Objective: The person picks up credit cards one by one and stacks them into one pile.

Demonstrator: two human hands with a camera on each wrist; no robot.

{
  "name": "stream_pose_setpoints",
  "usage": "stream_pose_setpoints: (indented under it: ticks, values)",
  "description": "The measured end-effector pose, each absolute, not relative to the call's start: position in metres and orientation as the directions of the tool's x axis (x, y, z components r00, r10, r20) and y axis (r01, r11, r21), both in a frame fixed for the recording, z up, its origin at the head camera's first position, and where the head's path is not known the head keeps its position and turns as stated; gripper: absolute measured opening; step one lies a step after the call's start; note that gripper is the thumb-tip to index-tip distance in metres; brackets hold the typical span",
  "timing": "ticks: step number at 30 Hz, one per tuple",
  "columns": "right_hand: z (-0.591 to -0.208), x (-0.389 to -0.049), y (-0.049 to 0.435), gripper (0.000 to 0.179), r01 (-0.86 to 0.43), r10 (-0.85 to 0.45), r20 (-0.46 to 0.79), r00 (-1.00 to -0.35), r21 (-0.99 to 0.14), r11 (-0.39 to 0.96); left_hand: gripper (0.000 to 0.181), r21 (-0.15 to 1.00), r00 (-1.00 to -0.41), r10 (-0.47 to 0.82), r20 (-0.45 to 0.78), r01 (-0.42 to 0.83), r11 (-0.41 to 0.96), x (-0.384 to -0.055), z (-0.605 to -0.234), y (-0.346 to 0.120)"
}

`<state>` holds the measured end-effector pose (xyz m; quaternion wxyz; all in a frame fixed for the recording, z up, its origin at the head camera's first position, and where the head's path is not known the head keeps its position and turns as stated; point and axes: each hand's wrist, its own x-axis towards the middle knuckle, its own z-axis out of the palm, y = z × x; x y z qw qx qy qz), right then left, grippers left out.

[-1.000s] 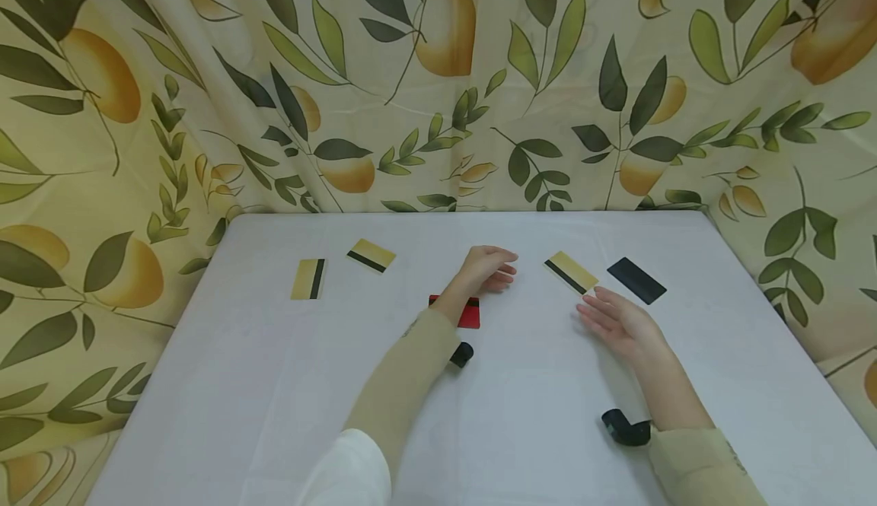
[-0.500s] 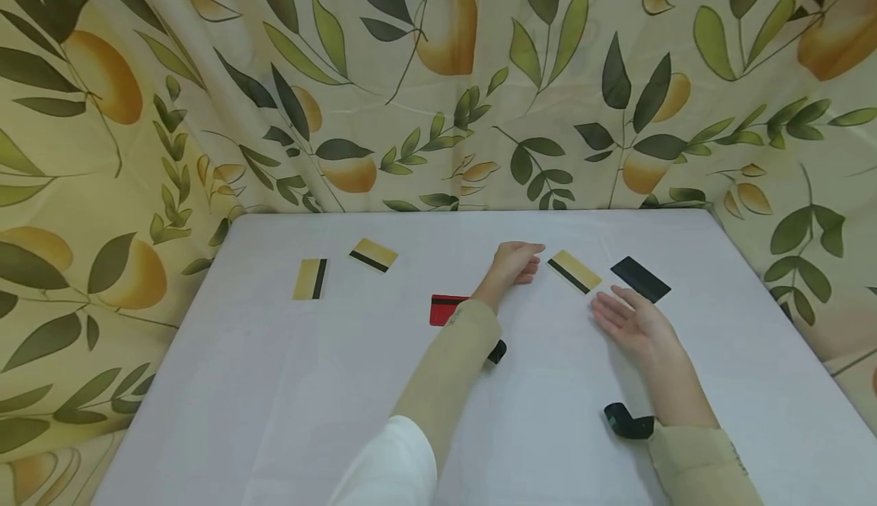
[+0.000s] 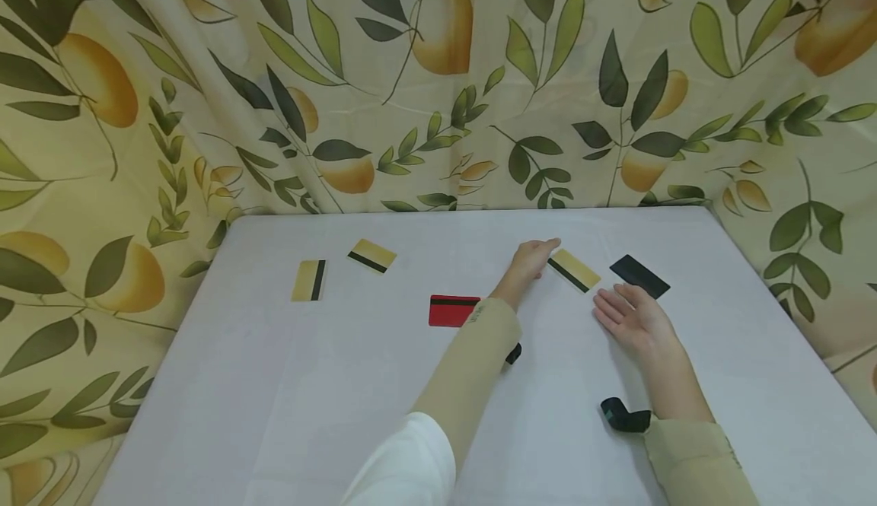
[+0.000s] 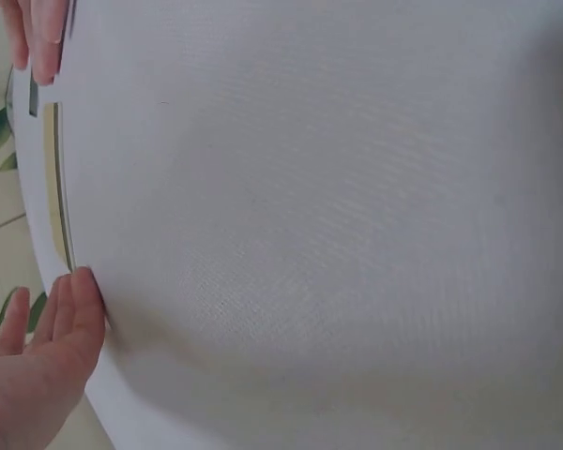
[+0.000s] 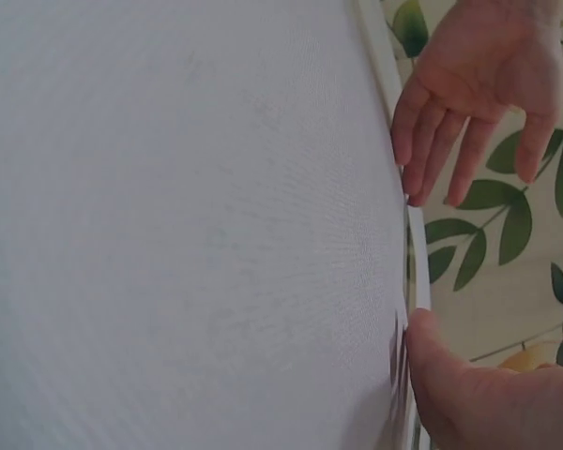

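Note:
My left hand (image 3: 529, 266) is at the left end of a gold card (image 3: 577, 269) with a black stripe, which lies slanted on the white table. In the left wrist view its extended fingertips meet the near end of that card (image 4: 54, 187), and the thumb stands apart. Palm turned inward and fingers extended, my right hand (image 3: 637, 323) is by the card's lower right corner. Just beyond those fingertips lies a black card (image 3: 640, 275), partly overlapped by the hand in the head view. Neither hand grips anything.
A red card (image 3: 448, 311) with a dark stripe lies partly behind the left sleeve (image 3: 473, 369). Two more gold cards, one upright (image 3: 307, 281) and one slanted (image 3: 373, 256), lie at the left. A black wrist camera (image 3: 625, 416) sits at the right wrist. Fruit-patterned cloth (image 3: 411, 125) hangs behind the table.
My left hand has moved right from above the red card to the gold card's left end, uncovering most of the red card. The right hand has shifted slightly right.

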<state>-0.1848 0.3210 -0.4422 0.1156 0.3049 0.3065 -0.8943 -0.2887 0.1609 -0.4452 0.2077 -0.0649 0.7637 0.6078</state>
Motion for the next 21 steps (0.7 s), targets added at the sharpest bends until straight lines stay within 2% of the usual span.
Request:
stream_pose_setpoints:
  ticks: [3, 8, 11, 17, 21]
  values:
    - [-0.444, -0.186, 0.322, 0.062, 0.389, -0.046, -0.584, -0.810, -0.478, -0.787, 0.050, 0.909, -0.904, 0.197, -0.380, -0.324, 0.263, -0.311, -0.473, 0.172]
    - [-0.446, -0.188, 0.321, 0.062, 0.381, -0.065, -0.543, -0.837, -0.493, -0.782, 0.054, 0.922, -0.905, 0.222, -0.362, -0.313, 0.228, -0.359, -0.544, 0.197]
    - [-0.447, -0.189, 0.321, 0.061, 0.380, -0.061, -0.542, -0.838, -0.500, -0.778, 0.052, 0.909, -0.887, 0.222, -0.406, -0.366, 0.202, -0.348, -0.528, 0.192]
    - [-0.449, -0.191, 0.321, 0.063, 0.381, -0.049, -0.543, -0.839, -0.521, -0.764, 0.049, 0.868, -0.841, 0.220, -0.494, -0.494, 0.059, -0.291, -0.441, 0.161]
    - [-0.449, -0.193, 0.321, 0.063, 0.378, -0.041, -0.543, -0.839, -0.526, -0.761, 0.050, 0.846, -0.825, 0.229, -0.516, -0.532, -0.010, -0.275, -0.416, 0.149]
